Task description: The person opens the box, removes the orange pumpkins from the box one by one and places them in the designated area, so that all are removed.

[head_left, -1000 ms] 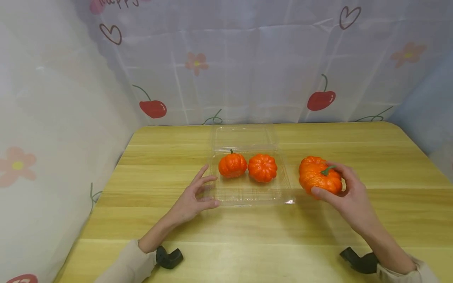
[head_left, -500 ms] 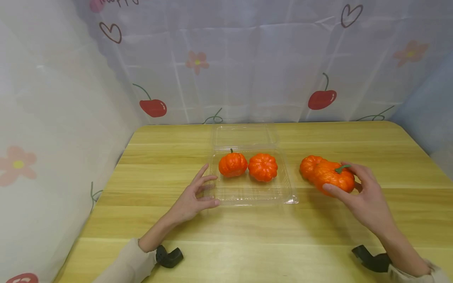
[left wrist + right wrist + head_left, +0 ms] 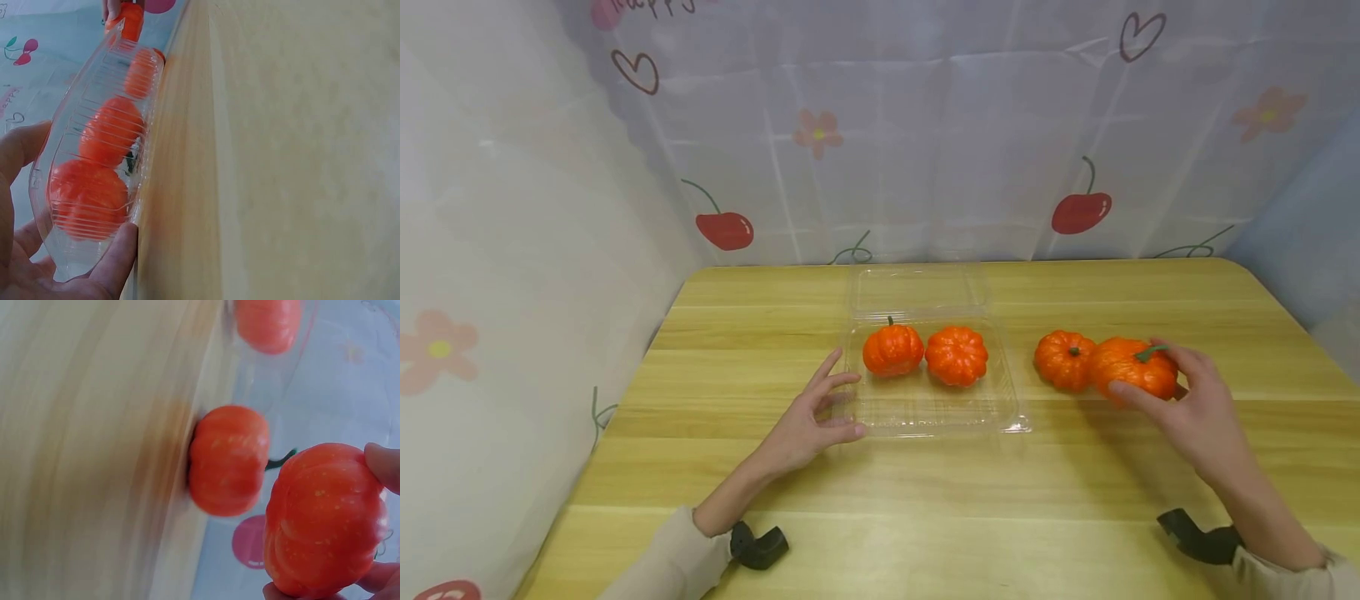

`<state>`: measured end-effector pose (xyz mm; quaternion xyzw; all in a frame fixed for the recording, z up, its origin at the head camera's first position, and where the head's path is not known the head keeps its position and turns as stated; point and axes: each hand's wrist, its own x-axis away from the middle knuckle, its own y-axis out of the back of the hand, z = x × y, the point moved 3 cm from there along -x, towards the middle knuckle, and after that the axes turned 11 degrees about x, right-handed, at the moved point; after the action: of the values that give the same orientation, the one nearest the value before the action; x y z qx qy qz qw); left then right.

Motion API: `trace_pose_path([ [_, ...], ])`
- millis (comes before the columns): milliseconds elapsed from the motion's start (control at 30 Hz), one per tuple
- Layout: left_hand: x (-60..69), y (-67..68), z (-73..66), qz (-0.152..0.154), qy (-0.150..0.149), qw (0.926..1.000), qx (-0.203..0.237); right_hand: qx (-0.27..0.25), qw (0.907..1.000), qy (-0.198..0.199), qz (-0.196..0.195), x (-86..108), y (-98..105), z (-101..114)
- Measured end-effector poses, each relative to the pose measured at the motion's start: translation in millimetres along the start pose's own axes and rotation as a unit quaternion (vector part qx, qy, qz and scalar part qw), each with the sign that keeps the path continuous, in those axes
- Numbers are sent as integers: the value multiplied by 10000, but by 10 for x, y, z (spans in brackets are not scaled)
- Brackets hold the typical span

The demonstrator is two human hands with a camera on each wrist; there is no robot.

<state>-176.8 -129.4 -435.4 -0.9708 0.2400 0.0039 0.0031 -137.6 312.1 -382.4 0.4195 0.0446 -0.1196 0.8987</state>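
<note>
A clear plastic container (image 3: 925, 412) lies with its lid folded back, two orange pumpkins (image 3: 892, 351) (image 3: 957, 357) side by side in it. At its left edge is my left hand (image 3: 801, 429), fingers spread and loosely bent, with thumb and fingertips against the wall, as the left wrist view shows. My right hand (image 3: 1202, 421) grips a larger pumpkin (image 3: 1131, 367) with a green stem between thumb and fingers; in the right wrist view this pumpkin (image 3: 325, 519) is held off the table. Just left of it, a smaller pumpkin (image 3: 1064, 360) sits on the table.
The wooden table (image 3: 925, 533) ends at the back against a printed cloth (image 3: 925, 150) with hearts, flowers and cherries. Another pale cloth (image 3: 512, 250) hangs along the left side. The container's transparent lid (image 3: 917, 289) lies towards the table's back edge.
My right hand has moved right with the larger pumpkin, uncovering more of the smaller one on the table. My left hand has stayed at the container's edge.
</note>
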Motion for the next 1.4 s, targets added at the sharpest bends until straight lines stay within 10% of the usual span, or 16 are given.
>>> trace_pose_path([
  [1400, -2, 8, 27, -30, 11, 10000, -9, 483, 9959, -99, 763, -300, -78, -520],
])
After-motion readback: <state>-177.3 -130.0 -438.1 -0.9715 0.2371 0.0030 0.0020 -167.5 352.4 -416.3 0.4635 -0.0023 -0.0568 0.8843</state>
